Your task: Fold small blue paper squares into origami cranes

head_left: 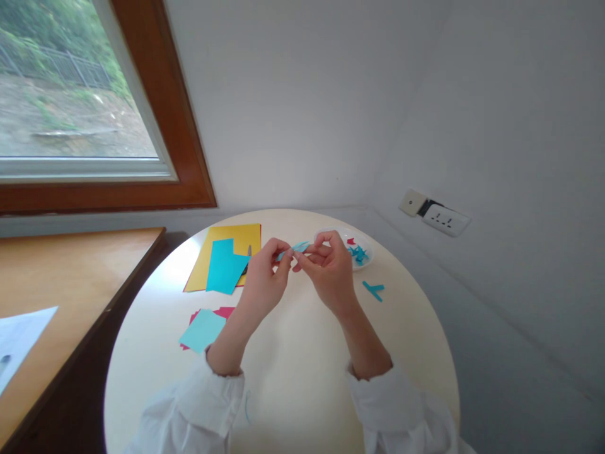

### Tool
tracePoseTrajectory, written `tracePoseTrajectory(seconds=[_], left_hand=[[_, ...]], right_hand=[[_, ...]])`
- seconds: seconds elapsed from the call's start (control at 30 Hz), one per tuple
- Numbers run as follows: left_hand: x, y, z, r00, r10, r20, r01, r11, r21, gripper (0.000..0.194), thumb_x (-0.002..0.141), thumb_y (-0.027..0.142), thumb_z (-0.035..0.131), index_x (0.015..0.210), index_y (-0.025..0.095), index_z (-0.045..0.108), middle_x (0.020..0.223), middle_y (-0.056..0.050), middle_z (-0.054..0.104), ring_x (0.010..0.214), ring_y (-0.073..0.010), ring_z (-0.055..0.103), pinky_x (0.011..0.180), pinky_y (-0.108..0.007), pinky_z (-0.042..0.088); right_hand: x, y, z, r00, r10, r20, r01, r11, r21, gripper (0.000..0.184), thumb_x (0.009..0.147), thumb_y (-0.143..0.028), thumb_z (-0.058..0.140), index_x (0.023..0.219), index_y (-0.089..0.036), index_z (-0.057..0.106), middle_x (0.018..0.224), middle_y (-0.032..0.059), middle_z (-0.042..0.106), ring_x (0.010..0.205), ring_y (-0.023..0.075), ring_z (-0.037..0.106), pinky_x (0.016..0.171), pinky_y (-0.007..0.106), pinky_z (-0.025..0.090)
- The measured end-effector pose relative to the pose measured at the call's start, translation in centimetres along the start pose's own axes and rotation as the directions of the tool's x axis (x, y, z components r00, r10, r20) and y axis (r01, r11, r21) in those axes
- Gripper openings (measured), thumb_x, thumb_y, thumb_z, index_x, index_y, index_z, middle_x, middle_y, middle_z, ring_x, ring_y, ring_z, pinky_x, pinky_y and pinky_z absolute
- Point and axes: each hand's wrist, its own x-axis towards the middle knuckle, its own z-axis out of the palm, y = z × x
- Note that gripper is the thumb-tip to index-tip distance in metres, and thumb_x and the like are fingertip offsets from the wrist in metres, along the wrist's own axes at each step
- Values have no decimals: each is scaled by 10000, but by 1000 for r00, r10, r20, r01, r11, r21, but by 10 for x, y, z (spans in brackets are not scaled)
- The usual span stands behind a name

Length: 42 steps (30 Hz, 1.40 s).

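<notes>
Both hands meet above the far middle of the round table, pinching a small folded piece of light blue paper point(299, 246). My left hand point(265, 272) grips its left side between thumb and fingers. My right hand point(331, 268) has thumb and fingers closed on the right side. The fingertips cover part of the paper, so its full shape is hidden. Just behind my right hand is a white dish point(368, 255) with several blue cut-paper pieces point(359, 255) and a red one point(351, 241). Scissors point(249, 252) show partly beside my left hand.
At the left of the white table point(302, 391), a blue sheet point(220, 268) lies on a yellow sheet point(246, 233). Nearer, a pale blue square point(203, 329) covers pinkish-red paper point(224, 311). Blue strips point(373, 290) lie right. A wooden desk point(85, 277) stands left; walls enclose the back and right.
</notes>
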Motion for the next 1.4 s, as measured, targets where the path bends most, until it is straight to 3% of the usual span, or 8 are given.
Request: tracePoseTrajectory(seconds=[0.23, 0.63, 0.87, 1.0, 1.07, 1.17, 1.27, 1.4], left_hand=[[0, 2, 2, 995, -12, -97, 14, 1000, 24, 120, 789, 252, 489, 693, 182, 470, 545, 39, 470, 488, -91, 441, 471, -205, 340], [-1, 5, 2, 998, -49, -29, 47, 998, -41, 162, 788, 312, 506, 687, 187, 482, 558, 28, 516, 476, -92, 444, 461, -207, 334], [-2, 7, 0, 1000, -20, -15, 20, 1000, -17, 174, 785, 312, 510, 668, 185, 494, 554, 23, 523, 473, -90, 429, 446, -205, 315], [1, 11, -1, 994, -109, -8, 107, 984, -140, 193, 766, 337, 542, 673, 175, 492, 542, 28, 513, 433, -69, 401, 410, -196, 287], [2, 13, -1, 987, -158, 13, 156, 951, -266, 194, 757, 347, 555, 703, 171, 492, 549, 29, 525, 429, -61, 408, 415, -192, 300], [3, 15, 0, 979, -193, 63, 200, 863, -463, 205, 732, 348, 585, 800, 186, 479, 539, 51, 532, 427, -55, 424, 450, -190, 344], [3, 16, 0, 971, -214, 101, 233, 787, -571, 252, 702, 337, 620, 830, 196, 455, 530, 66, 537, 435, -50, 440, 473, -185, 362], [3, 15, 2, 968, -218, 124, 248, 763, -596, 257, 694, 344, 633, 805, 182, 467, 522, 63, 539, 450, -48, 457, 480, -178, 361]], right_hand=[[1, 3, 3, 998, -56, -4, 56, 998, 23, 327, 684, -261, 659, 821, -233, 364, 686, -56, 644, 611, 112, 645, 618, 255, 530], [2, 4, 0, 992, -114, -58, 114, 993, -4, 285, 693, -242, 639, 854, -228, 404, 648, -62, 614, 591, 112, 624, 611, 259, 512], [4, 1, -3, 955, -208, -211, 210, 978, -11, 261, 706, -235, 635, 833, -231, 406, 645, -45, 632, 600, 114, 621, 633, 265, 503], [11, -1, -16, 895, -217, -389, 239, 971, 8, 224, 727, -254, 618, 836, -230, 425, 641, -52, 621, 584, 104, 613, 630, 259, 497], [12, -1, -21, 928, -184, -324, 186, 982, -23, 169, 728, -272, 613, 808, -215, 475, 660, -34, 622, 587, 107, 608, 612, 258, 494], [11, -1, -19, 988, -117, -97, 107, 990, -95, 112, 697, -263, 637, 728, -189, 558, 681, -6, 618, 637, 119, 604, 615, 257, 496], [6, -2, -9, 996, -87, 20, 88, 992, -89, 65, 708, -245, 620, 717, -190, 587, 711, 5, 617, 687, 123, 592, 616, 247, 494], [2, -4, -1, 995, -75, 61, 78, 996, -41, 53, 710, -227, 616, 728, -187, 587, 713, 2, 607, 680, 121, 586, 623, 255, 492]])
